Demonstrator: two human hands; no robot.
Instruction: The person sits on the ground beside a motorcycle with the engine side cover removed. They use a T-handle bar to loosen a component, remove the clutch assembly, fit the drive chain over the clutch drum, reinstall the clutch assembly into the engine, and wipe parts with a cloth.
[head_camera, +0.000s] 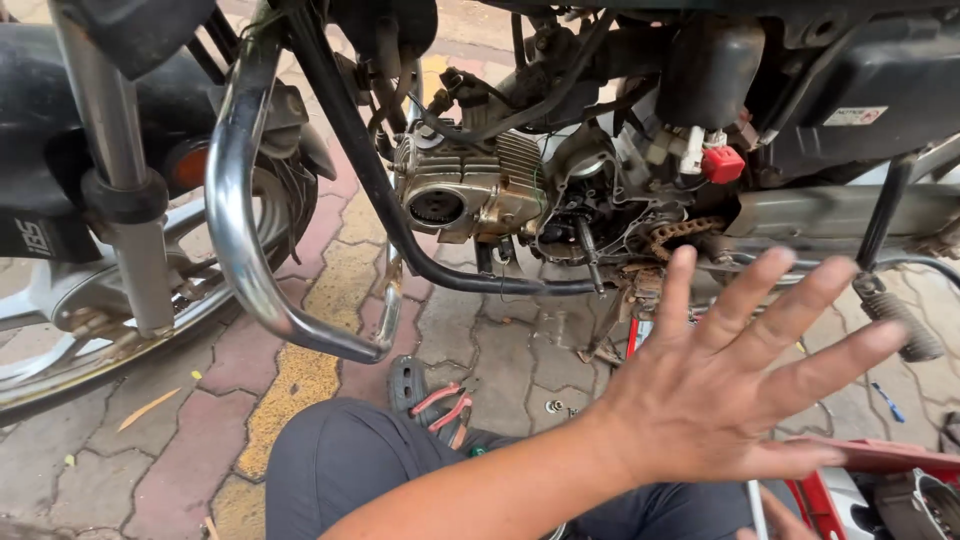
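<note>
Hovering with fingers spread and empty, the left hand (725, 385) risks snagging the exposed drive chain (682, 232) just beyond its fingertips. The right hand (785, 515), below it, is barely visible; grip unclear.

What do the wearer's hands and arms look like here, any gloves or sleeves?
No gloves: the left hand is bare, with no ring or watch showing. Its forearm is bare too, no sleeve in frame. Only a sliver of the right hand shows, also ungloved.
</note>
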